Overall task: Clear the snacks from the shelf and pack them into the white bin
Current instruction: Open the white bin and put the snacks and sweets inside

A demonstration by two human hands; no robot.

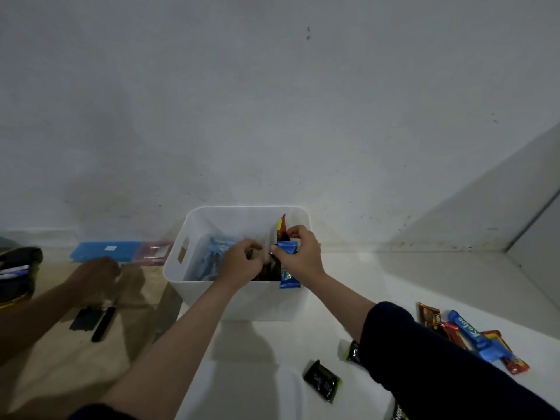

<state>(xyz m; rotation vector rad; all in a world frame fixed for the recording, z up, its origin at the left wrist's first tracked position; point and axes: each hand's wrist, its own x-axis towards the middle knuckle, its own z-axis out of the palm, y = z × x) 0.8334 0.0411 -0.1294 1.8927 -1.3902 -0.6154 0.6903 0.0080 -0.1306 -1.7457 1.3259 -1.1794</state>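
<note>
Two hands of mine are over the white bin [242, 301], which sits on the white shelf top [394, 277] against the wall. My right hand [301, 253] pinches a blue snack wrapper [288, 268] at its top edge, thumb and fingers closed on it, so the packet hangs down over the bin's near rim. The print on it is too small and blurred for me to read. My left hand [241, 262] reaches into the bin beside it, fingers curled among the packets, though I cannot tell exactly what it grips. Inside are pale blue packets [215, 256] on the left, dark wrappers in the middle, and a red and yellow wrapper [282, 224] standing up at the back.

Only one label reads clearly — "Kalpa" on a blue bar [468, 331] lying to the right, among a brown packet [428, 316] and red bars [512, 362]. My dark right sleeve [424, 359] covers part of that pile. Nearer me lies a black packet with green edges [321, 380], and another like it [353, 351] half hidden by the sleeve.

To the left a glossy panel reflects my arm — beyond it lie a blue case [106, 251] and a pink one [154, 253].
</note>
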